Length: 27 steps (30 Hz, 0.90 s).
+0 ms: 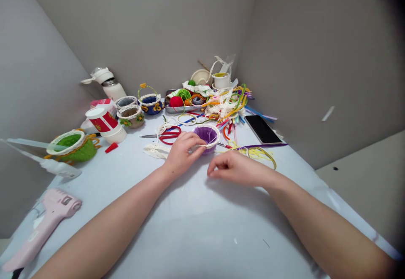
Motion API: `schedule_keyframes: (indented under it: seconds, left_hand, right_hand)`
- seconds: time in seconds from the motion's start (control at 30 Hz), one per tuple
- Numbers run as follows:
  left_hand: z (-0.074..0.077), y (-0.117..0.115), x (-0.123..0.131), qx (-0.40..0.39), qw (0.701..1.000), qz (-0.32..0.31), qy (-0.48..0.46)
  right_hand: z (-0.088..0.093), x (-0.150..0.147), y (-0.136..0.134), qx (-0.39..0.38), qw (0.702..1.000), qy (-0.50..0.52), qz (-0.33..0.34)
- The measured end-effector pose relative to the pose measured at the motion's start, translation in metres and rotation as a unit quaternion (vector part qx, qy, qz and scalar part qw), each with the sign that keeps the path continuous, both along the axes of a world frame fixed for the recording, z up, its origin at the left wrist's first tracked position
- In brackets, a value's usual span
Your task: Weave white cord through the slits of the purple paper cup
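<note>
A small purple basket (207,135) with a white trimmed rim stands on the table before me. My left hand (186,149) is closed on its near left rim, thumb and fingers pinching the white edge. Thin pale strands lie across the basket's mouth. Just right of the basket and nearer to me, my right hand (230,167) hovers low with fingers curled and thumb and fingertips together; anything between them is too small to make out. Red-handled scissors (170,135) lie left of the basket, beside a strip of white lace (155,150).
A pink glue gun (47,224) lies front left. Behind it are a green basket (76,148), a squeeze bottle (60,168) and paper cups (106,125). Finished-looking baskets (152,103), a metal tray (177,109) of yarn, tangled trimmings (226,104) and a phone (264,129) stand farther back.
</note>
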State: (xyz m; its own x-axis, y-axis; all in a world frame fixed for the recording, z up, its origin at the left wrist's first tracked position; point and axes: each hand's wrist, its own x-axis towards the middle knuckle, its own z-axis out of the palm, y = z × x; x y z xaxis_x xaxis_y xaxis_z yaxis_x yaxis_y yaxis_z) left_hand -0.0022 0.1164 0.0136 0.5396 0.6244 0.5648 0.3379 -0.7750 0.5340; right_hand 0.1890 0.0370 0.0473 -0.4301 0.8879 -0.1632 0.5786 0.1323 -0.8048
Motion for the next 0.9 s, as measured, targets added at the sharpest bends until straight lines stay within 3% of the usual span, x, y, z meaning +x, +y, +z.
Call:
schedule_keyframes:
  seconds: [0.13,0.23,0.47,0.7,0.9]
  left_hand:
    - [-0.001,0.000,0.000,0.000,1.000,0.000,0.002]
    - [-0.001,-0.001,0.002,0.003,1.000,-0.002,0.001]
    - [0.003,-0.002,-0.001,-0.001,1.000,-0.016,-0.006]
    - [0.012,0.011,-0.019,0.031,0.998,-0.054,0.025]
    - [0.014,0.016,-0.019,0.050,0.996,-0.069,0.017]
  right_hand:
    - [0.001,0.005,0.010,0.179,0.971,0.000,-0.160]
    - [-0.004,0.005,0.016,0.256,0.951,-0.018,-0.174]
    - [-0.019,0.000,0.023,0.282,0.945,-0.057,-0.153]
    - [-0.020,0.004,0.024,0.285,0.946,-0.048,-0.144]
    - [-0.021,0.005,0.024,0.285,0.947,-0.039,-0.141]
